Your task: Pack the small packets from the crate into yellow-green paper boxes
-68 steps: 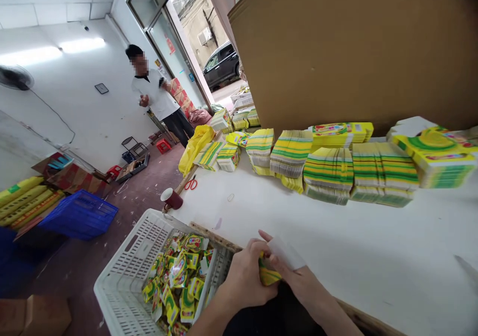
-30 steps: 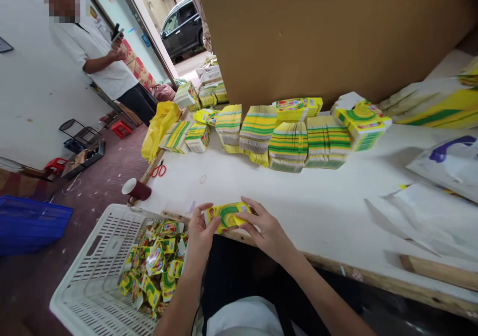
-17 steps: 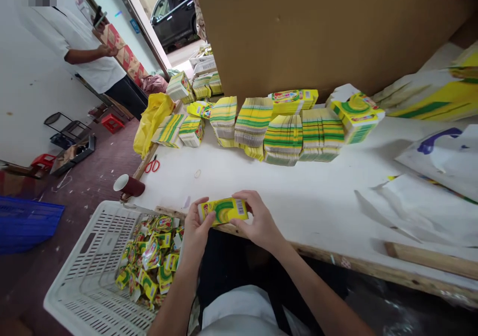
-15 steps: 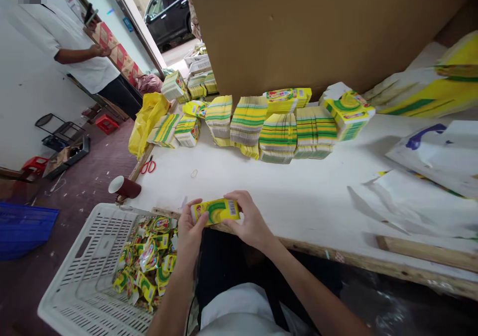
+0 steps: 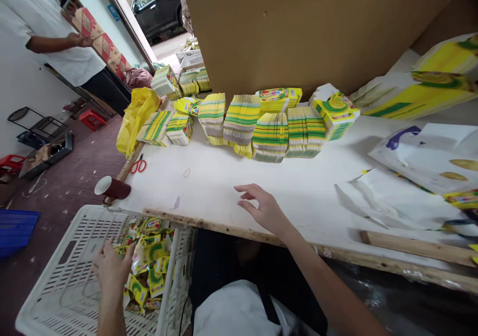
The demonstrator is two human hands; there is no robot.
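Note:
My left hand [image 5: 110, 266] is down inside the white plastic crate [image 5: 70, 256], its fingers spread over the heap of folded yellow-green cartons [image 5: 149, 261]; it holds nothing. My right hand [image 5: 261, 207] hovers open, palm down, just above the white table [image 5: 298, 196] near its front edge, fingers apart and empty. The carton held a moment ago is no longer between my hands. Stacks of flat yellow-green carton blanks [image 5: 257, 124] stand in a row at the back of the table.
A maroon cup [image 5: 112, 187] lies at the table's left corner, red scissors [image 5: 138, 165] beyond it. A big cardboard sheet [image 5: 298, 27] stands behind the stacks. White printed bags [image 5: 421, 152] lie at right. A person in a white shirt [image 5: 45, 37] stands far left.
Both hands held a folded carton at the table edge; now my left hand has dropped into the crate and is empty, and my right hand has opened above the table.

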